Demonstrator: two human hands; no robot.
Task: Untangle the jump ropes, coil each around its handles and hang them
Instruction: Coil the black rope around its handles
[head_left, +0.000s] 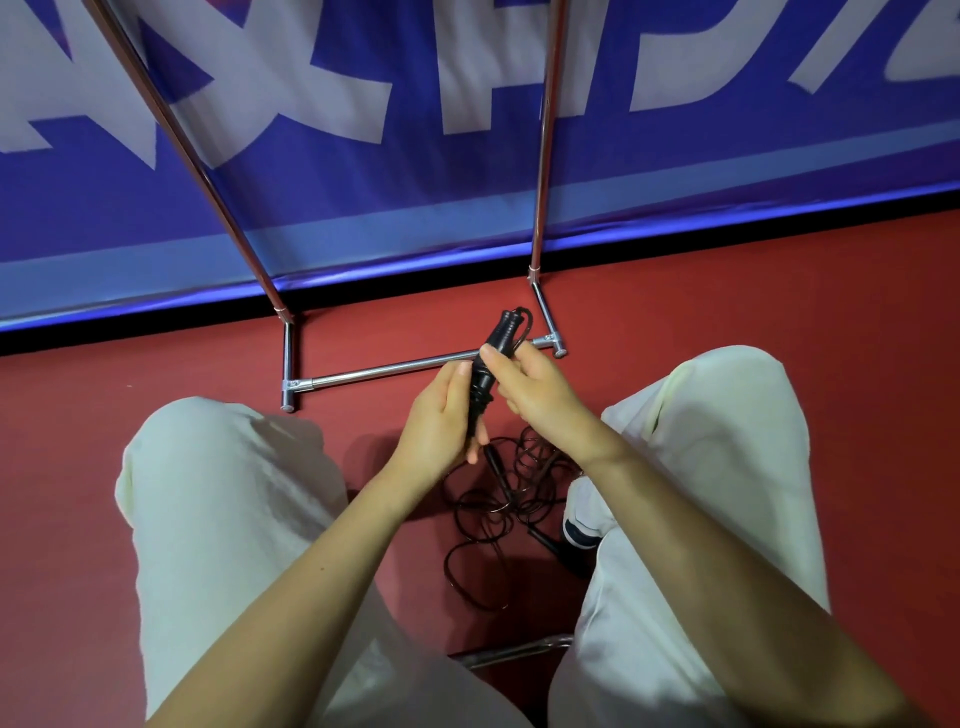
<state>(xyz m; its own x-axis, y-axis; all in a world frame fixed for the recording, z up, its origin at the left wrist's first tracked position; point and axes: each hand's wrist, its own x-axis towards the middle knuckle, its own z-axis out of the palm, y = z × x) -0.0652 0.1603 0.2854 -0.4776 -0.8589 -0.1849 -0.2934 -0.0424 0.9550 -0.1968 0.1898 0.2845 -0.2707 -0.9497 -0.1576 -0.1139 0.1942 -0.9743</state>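
Note:
A black jump rope bundle (503, 338), its handles side by side with cord wound round them, stands almost upright between my hands above the floor. My left hand (441, 415) grips the lower part of the handles. My right hand (535, 389) holds the bundle higher up, thumb pressed on the handles. Below, on the red floor between my knees, a second black jump rope (493, 509) lies in a loose tangle; one of its handles (550, 545) shows beside my right shoe.
A chrome hanging rack stands just ahead; its base bar (384, 370) lies across the floor and two uprights (543, 182) rise in front of a blue banner (363, 197). My knees in pale trousers flank the ropes. A metal bar (509, 652) lies near my seat.

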